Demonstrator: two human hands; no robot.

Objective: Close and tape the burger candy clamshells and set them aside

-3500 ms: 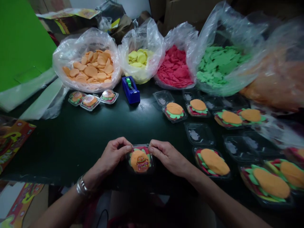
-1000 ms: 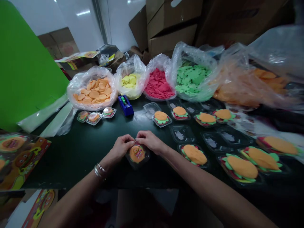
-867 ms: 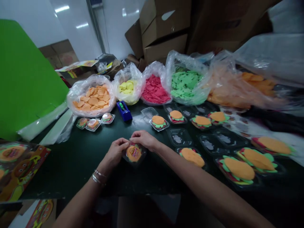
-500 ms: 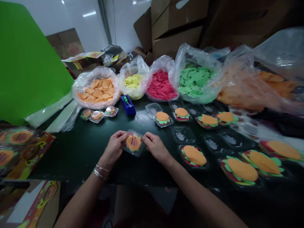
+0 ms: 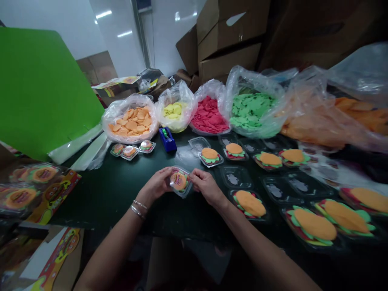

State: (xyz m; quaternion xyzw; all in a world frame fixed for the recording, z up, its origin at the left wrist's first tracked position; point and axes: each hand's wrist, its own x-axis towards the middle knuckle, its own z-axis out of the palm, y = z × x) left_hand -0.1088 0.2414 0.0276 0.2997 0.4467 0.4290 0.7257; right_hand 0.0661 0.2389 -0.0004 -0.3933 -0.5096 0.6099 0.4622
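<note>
My left hand [image 5: 160, 182] has the clear burger pack [image 5: 179, 181], my right hand [image 5: 206, 186] pinches its edge, blue tape dispenser [image 5: 168, 142] standing beyond!

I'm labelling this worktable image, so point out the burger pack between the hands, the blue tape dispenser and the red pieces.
Burger pack [image 5: 179, 182]: head view, over its printed orange top.
Blue tape dispenser [image 5: 169, 143]: head view, on its blue body.
Red pieces [image 5: 210, 116]: head view, middle of the heap.

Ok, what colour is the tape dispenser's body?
The tape dispenser is blue; the head view shows it.
</note>
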